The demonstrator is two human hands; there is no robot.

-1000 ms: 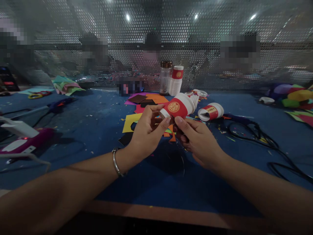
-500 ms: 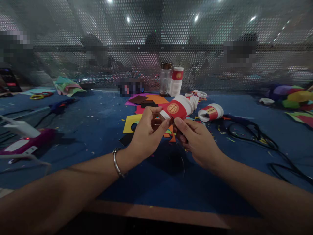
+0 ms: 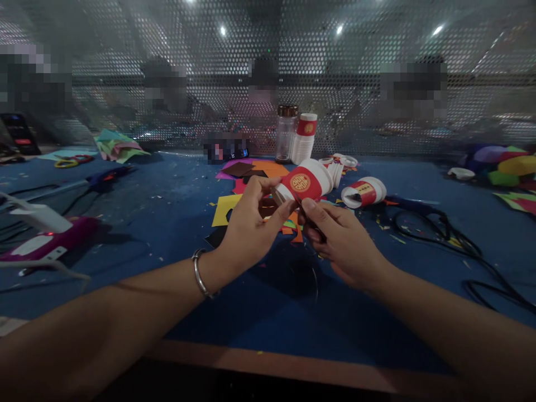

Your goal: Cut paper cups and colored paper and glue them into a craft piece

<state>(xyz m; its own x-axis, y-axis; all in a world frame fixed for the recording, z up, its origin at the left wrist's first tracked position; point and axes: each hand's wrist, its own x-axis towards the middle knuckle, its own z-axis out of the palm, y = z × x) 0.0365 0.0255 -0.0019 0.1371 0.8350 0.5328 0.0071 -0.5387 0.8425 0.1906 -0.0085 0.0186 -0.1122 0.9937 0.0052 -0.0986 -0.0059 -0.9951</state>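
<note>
A red and white paper cup (image 3: pixel 305 181) with a gold emblem is held on its side above the blue table (image 3: pixel 167 212), its bottom turned toward me. My left hand (image 3: pixel 251 223) pinches the cup's bottom edge with thumb and fingers. My right hand (image 3: pixel 339 237) is closed just beneath the cup, thumb touching its bottom rim, with something small and dark in its fingers that I cannot make out. A second paper cup (image 3: pixel 363 191) lies on its side to the right.
Coloured paper sheets (image 3: pixel 247 173) and scraps lie behind my hands. A stack of cups (image 3: pixel 304 138) and a clear jar (image 3: pixel 286 133) stand by the perforated screen. A purple glue gun (image 3: pixel 50 241) rests at left, black cables (image 3: pixel 435 229) at right, scissors (image 3: pixel 69 162) far left.
The cup and both hands stay nearly in place; the view shifted slightly and the fingers adjusted a little at the cup's bottom.
</note>
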